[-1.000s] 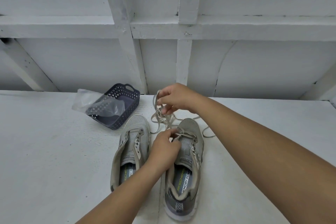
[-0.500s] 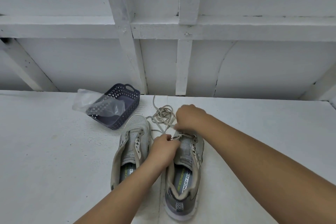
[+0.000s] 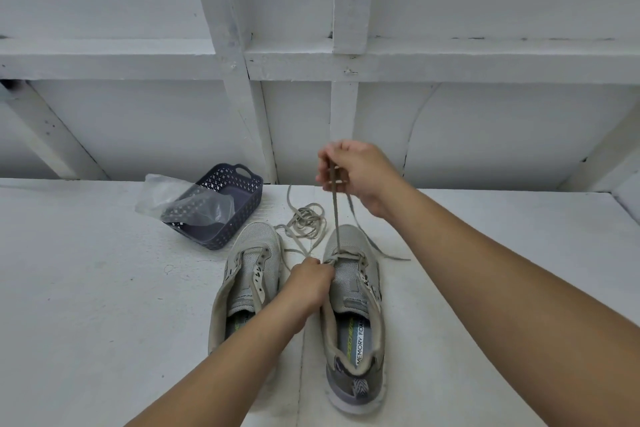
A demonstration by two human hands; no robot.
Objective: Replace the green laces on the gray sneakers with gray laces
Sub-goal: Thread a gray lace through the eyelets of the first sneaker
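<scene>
The right hand [image 3: 360,177] is pinching a flat gray lace [image 3: 335,211] and drawing it up taut, straight above the toe eyelets of the right-hand gray mesh sneaker [image 3: 353,305] on the white counter [image 3: 86,305]. Below that grip the left hand [image 3: 310,282] is clenching around the sneaker's near eyelet edge, seemingly holding the lace there too, though the fingers are hiding the contact. The lace's loose length is lying coiled [image 3: 306,218] just beyond the left grip, between the two toes, and another tail [image 3: 388,253] is trailing off past the shoe's outer side.

The risk I see is in that coil: a hard pull from the raised grip would be dragging the slack into a knot, or drawing the ends uneven through the eyelets. If the lower grip is loosening, the shoe may be lifting or skidding toward the second gray sneaker [image 3: 249,288] beside it, which is sitting unlaced.

Far to the left of both grips, a dark blue perforated plastic basket [image 3: 242,180] is holding a crumpled clear plastic bag [image 3: 183,201] that is spilling over its rim; I cannot tell whether anything else is inside.
</scene>
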